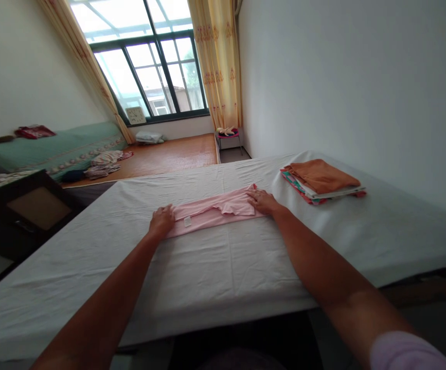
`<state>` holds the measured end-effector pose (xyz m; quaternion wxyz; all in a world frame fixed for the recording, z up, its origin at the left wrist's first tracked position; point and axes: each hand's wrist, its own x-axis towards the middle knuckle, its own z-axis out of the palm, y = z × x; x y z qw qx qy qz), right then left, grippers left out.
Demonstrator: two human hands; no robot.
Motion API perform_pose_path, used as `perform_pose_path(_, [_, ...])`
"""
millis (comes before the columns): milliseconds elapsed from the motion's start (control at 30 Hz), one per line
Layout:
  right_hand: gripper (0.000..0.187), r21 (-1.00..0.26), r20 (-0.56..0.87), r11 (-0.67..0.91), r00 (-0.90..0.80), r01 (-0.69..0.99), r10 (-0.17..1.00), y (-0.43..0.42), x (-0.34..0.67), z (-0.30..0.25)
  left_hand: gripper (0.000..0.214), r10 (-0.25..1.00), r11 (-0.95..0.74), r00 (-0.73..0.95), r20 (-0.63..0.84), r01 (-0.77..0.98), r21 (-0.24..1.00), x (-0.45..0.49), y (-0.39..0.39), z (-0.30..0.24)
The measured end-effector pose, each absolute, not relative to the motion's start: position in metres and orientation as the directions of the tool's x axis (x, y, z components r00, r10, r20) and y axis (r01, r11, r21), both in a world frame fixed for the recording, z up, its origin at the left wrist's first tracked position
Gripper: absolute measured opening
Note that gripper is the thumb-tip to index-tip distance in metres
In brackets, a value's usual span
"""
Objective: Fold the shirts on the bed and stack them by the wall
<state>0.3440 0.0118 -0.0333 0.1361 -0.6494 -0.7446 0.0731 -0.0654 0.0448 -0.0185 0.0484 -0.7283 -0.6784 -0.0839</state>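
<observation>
A pink shirt [207, 209], folded into a long strip with a small white label near its left end, lies on the white-sheeted bed [207, 277]. At the strip's left end, my left hand [162, 221] is closed on the edge, its fingers bent and partly hidden. My right hand [262, 201] rests on the right end with its fingers stretched out over the cloth. Off to the right sits a stack of folded clothes, an orange garment [325, 176] on top and white, green and red ones beneath.
A dark cabinet [25, 208] stands at the left edge. Beyond the bed is a brown mat-covered platform [184, 149] with rumpled clothes [105, 164] and a green cover [72, 146]. A small stool [228, 133] stands under the curtain [220, 72]. The wall [354, 77] borders the right side.
</observation>
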Motion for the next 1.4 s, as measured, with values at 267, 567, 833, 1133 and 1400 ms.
perform_pose_path(267, [0.036,-0.345,0.202,0.117,-0.048,0.931,0.978,0.015,0.35,-0.032,0.066,0.977,0.207,-0.21,-0.046,0.863,0.46,-0.083,0.061,-0.008])
perform_pose_path(567, [0.029,-0.47,0.314,0.027,0.138,0.882,0.939,0.022,0.364,-0.031,0.028,0.997,0.071,-0.059,-0.054,0.961,0.267,-0.08,0.061,0.013])
perform_pose_path(833, [0.03,-0.517,0.335,-0.023,0.227,0.856,0.914,0.015,0.362,-0.025,0.04,0.997,0.077,-0.043,-0.068,0.763,0.641,-0.064,0.046,0.011])
perform_pose_path(1133, [0.026,-0.773,0.331,0.104,0.258,0.625,0.908,0.011,0.352,-0.012,0.05,0.987,-0.135,0.135,0.088,0.396,0.908,0.077,0.045,0.036])
perform_pose_path(1400, [0.056,-0.998,0.055,0.055,0.003,0.003,0.998,0.011,0.336,-0.013,0.052,0.882,-0.193,0.454,0.125,0.105,0.976,0.164,0.027,0.031])
